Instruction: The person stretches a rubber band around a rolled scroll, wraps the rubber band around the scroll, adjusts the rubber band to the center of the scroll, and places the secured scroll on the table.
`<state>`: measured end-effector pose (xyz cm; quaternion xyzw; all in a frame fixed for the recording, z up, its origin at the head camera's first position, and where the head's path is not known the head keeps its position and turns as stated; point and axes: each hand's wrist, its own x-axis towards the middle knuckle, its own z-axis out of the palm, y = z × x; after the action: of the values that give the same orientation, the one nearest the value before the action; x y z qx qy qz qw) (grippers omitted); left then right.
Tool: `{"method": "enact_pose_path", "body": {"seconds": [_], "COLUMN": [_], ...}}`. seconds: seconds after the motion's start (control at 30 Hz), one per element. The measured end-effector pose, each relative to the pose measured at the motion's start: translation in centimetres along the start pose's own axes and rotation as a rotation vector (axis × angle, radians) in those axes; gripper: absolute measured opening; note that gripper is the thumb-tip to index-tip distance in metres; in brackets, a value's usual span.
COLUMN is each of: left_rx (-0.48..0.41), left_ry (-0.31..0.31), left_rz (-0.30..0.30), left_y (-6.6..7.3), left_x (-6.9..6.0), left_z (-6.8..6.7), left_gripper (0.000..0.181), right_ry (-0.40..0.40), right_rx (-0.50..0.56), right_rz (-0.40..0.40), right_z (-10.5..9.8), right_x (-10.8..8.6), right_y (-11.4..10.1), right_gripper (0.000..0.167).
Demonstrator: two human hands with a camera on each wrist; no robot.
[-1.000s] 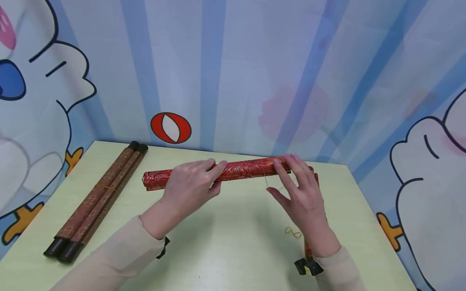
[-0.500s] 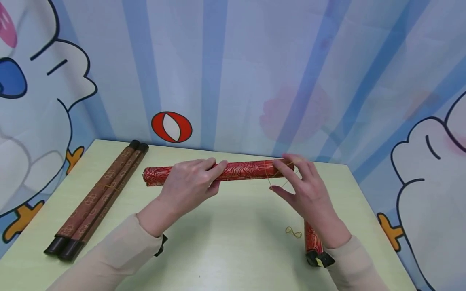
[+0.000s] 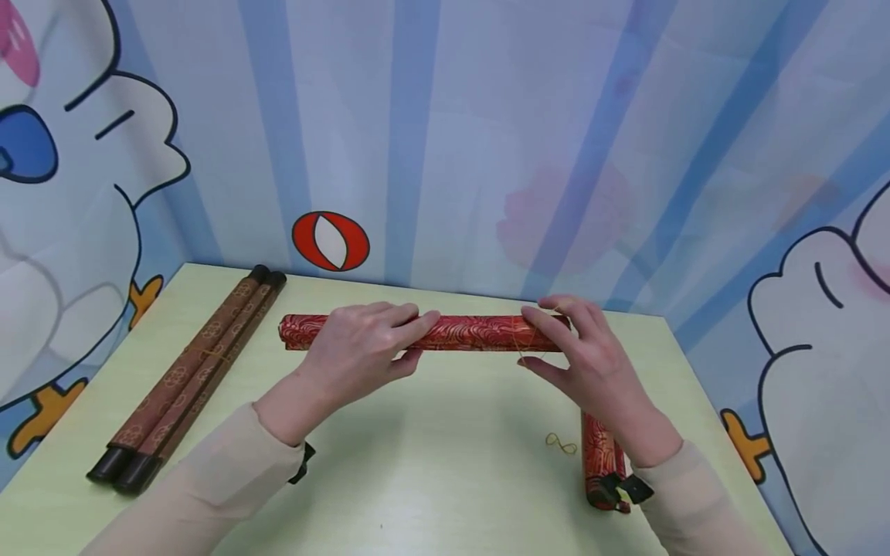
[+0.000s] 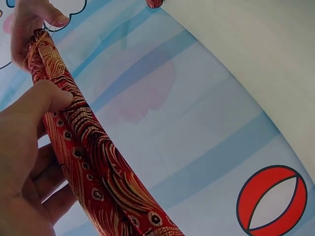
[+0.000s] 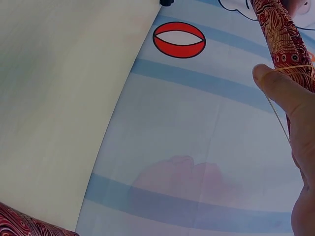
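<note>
A red scroll (image 3: 480,333) with swirling gold lines is held level above the table. My left hand (image 3: 368,340) grips it left of its middle; in the left wrist view its thumb (image 4: 54,96) presses on the roll. At the scroll's right end is my right hand (image 3: 584,347), thumb and fingers spread, stretching a thin yellow rubber band (image 3: 517,340) that loops around the roll. In the right wrist view the band (image 5: 278,118) runs taut from the thumb (image 5: 268,76). The right fingers partly hide that end.
A second red scroll (image 3: 599,455) lies at the right, partly behind the right forearm. Beside it is a loose, twisted rubber band (image 3: 561,444). Two brown rolls with black ends (image 3: 188,378), banded together, lie at the left. A cartoon-printed curtain (image 3: 445,154) hangs behind the table (image 3: 431,479).
The scroll's right end has dropped, so it is now level. My right hand has shifted slightly right, and the rubber band now shows around the roll. My left hand keeps its grip.
</note>
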<state>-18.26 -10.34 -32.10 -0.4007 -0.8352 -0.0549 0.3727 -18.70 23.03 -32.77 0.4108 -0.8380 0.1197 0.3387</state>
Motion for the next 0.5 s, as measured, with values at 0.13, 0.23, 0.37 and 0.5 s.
{"method": "enact_pose_path", "body": {"seconds": [0.13, 0.23, 0.37, 0.5], "left_rx": [-0.016, -0.017, 0.002, 0.043], "left_ry": [0.006, 0.003, 0.003, 0.012], "left_rz": [0.019, 0.021, 0.022, 0.040], "left_y": [-0.1, -0.1, -0.1, -0.1], "left_x": [0.0, 0.0, 0.0, 0.1], "left_z": [0.0, 0.0, -0.2, -0.5], "left_gripper": [0.042, 0.042, 0.042, 0.042], "right_ry": [-0.055, -0.082, -0.093, -0.096], "right_rx": [0.038, 0.047, 0.036, 0.030], "right_rz": [0.014, 0.006, -0.012, -0.028], "right_z": [-0.3, -0.5, -0.7, -0.8], "right_x": [0.2, 0.5, 0.7, 1.0], "right_y": [-0.1, -0.2, -0.2, -0.2], "right_gripper": [0.085, 0.084, 0.083, 0.083]}}
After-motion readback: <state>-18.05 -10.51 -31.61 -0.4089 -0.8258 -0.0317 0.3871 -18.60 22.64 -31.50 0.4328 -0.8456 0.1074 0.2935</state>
